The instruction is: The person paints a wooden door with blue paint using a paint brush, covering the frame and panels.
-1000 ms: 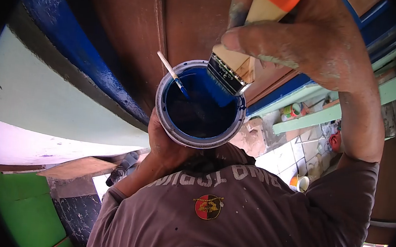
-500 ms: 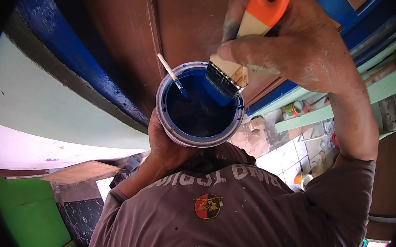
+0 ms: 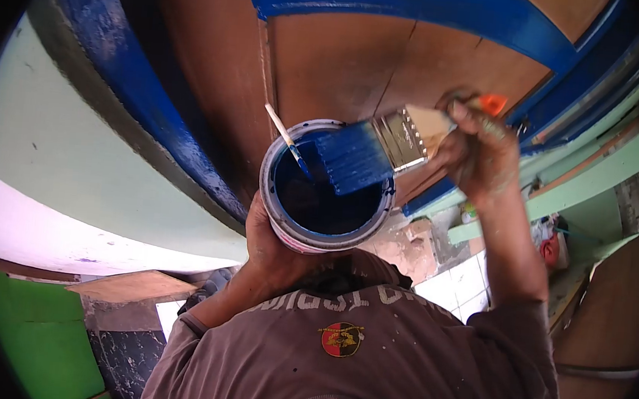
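Observation:
A round paint bucket (image 3: 308, 240) with dark blue paint inside is held from below and the side by my left hand (image 3: 274, 245). Inside it leans a thin brush (image 3: 283, 132), its blue-stained tip down in the bucket and its pale handle over the rim. My right hand (image 3: 483, 149) grips the handle of a wide paintbrush (image 3: 408, 143) with a metal band and an orange handle end. The wide brush lies nearly flat over the bucket's opening, its bristles coated in blue.
Ahead stands a brown panel (image 3: 332, 56) with a blue frame (image 3: 390, 4). A pale green and white wall (image 3: 94, 172) curves along the left. At the lower left are a wooden board (image 3: 133, 286) and a green surface (image 3: 34, 334). White floor tiles (image 3: 452, 291) show at the right.
The wide brush has tilted from upright in the bucket to nearly flat above it. My right hand has moved lower and turned. More of the blue frame shows at the top.

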